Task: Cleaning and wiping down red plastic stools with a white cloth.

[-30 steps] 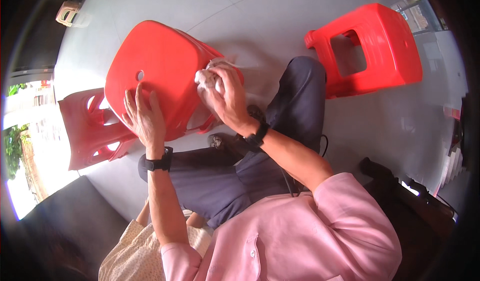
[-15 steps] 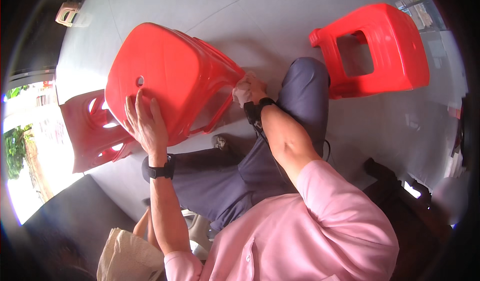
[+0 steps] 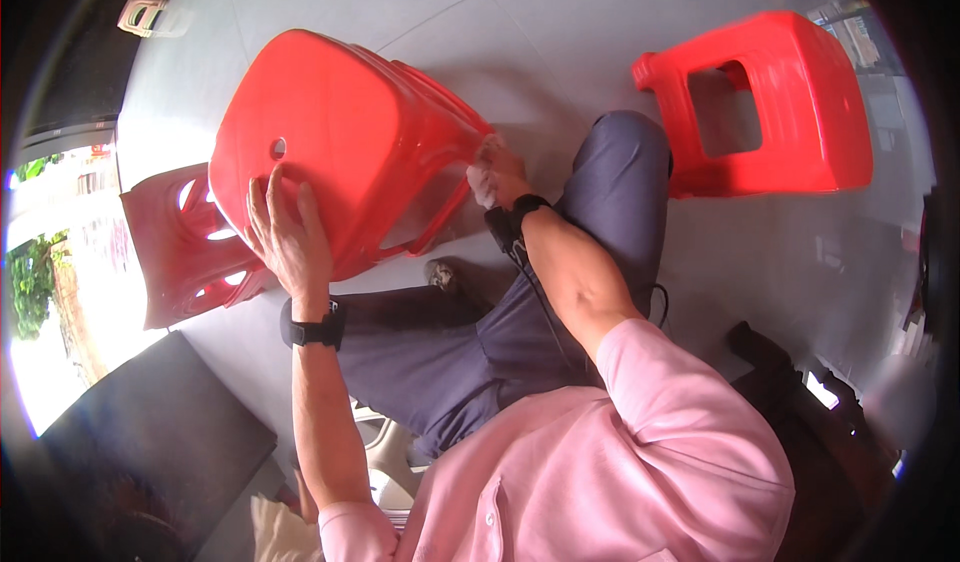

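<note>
Red plastic is filling the space before us: the square-seated stool [image 3: 320, 102] is leaning with its seat toward us and its legs pointing away to the right. Our right hand [image 3: 510, 174] is now working down at the leg ends, where a second ago it was pressing at the side of the seat; we are judging that the work is now lying on the legs rather than the seat. Our hands are staying well apart. The left hand [image 3: 290, 237] is spreading flat on the seat, just below its round hole, and seems to be steadying the stool. The right is closing its fingers around a crumpled pale cloth [image 3: 483, 186], though its far side is hiding from us. Compared with half a second ago, both hands are keeping nearly the same places, while the second red stool [image 3: 822, 112] is appearing slightly farther right, probably because our head is turning.
</note>
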The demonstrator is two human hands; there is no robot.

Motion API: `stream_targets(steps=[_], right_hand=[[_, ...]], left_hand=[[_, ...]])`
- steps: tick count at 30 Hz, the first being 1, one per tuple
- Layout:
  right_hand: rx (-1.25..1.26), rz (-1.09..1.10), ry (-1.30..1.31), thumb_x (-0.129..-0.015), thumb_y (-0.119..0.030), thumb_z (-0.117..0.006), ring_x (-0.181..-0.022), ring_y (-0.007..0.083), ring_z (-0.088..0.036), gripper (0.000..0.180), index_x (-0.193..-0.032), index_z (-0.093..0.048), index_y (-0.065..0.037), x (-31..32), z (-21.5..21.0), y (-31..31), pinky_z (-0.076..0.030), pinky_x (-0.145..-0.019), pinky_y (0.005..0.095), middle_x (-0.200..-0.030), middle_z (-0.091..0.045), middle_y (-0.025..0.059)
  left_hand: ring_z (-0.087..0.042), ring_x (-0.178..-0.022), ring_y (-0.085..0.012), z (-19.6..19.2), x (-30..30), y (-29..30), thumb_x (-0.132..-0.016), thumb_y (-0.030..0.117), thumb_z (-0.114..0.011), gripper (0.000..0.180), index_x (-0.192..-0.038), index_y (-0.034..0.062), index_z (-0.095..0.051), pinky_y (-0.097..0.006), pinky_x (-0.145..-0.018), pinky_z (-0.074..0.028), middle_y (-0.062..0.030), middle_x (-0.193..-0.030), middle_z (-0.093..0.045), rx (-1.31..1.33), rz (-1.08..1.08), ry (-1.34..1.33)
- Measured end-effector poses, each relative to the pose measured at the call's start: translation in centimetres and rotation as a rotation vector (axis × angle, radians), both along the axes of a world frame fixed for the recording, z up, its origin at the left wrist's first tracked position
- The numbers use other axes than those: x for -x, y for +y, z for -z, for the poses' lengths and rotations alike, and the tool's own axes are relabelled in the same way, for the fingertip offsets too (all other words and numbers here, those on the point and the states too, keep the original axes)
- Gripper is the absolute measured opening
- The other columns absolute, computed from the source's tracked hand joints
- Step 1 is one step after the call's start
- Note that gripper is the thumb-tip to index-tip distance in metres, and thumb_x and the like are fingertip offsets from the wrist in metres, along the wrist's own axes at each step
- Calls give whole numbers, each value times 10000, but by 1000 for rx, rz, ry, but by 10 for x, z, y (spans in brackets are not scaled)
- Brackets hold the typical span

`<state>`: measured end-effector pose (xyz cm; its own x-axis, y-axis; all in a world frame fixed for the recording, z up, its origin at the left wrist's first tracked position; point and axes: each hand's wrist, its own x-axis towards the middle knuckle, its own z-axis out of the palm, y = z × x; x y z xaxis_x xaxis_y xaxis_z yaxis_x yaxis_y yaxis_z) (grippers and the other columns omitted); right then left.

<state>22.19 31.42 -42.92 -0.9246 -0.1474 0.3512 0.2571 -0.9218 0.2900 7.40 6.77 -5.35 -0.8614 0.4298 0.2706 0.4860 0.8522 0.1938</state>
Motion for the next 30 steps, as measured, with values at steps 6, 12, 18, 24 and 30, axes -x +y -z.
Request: stream_targets(steps=[6,12,18,24,30], right_hand=[[7,269,-558,-1103,-407,-525,-552,122,-551,308,-876,-575,-206,13,-37,-10,-458,-485,361,-709,-550,-59],[-903,833,-876,-1049,-327,-628,-787,236,-615,236,-1008,-634,-95,49,-151,-65,-505,-725,370,-856,-600,49],[-1834,1359,-723,-1016,-262,-669,-915,283,-674,215,-1045,-606,-58,21,-283,-109,-539,-848,381,-960,-631,114],[-1923,928,-913,-904,-160,-694,-937,268,-693,165,-1035,-666,-63,18,-181,-51,-546,-848,374,-1015,-680,100],[-1178,660,-1380,-919,-333,-708,-818,234,-680,299,-1072,-739,-78,30,-122,-66,-533,-741,377,-895,-682,107]], left_hand=[[-404,-1556,-363,-1,0,2,-1109,474,-522,518,-1559,225,-578,-585,-1284,-228,-189,-1654,-461,-20,-1,-3],[-397,-1563,-347,2,1,-10,-1104,493,-522,538,-1576,236,-559,-607,-1287,-220,-176,-1669,-449,44,-52,3],[-361,-1586,-341,-3,5,-30,-1118,486,-485,520,-1577,250,-545,-638,-1277,-195,-186,-1657,-455,53,-75,13],[-413,-1553,-357,6,5,-13,-1111,478,-511,513,-1557,234,-579,-603,-1275,-230,-187,-1645,-473,22,-30,12],[-429,-1535,-380,-3,3,-17,-1103,451,-536,494,-1533,218,-609,-580,-1261,-280,-196,-1635,-482,13,-59,15]])
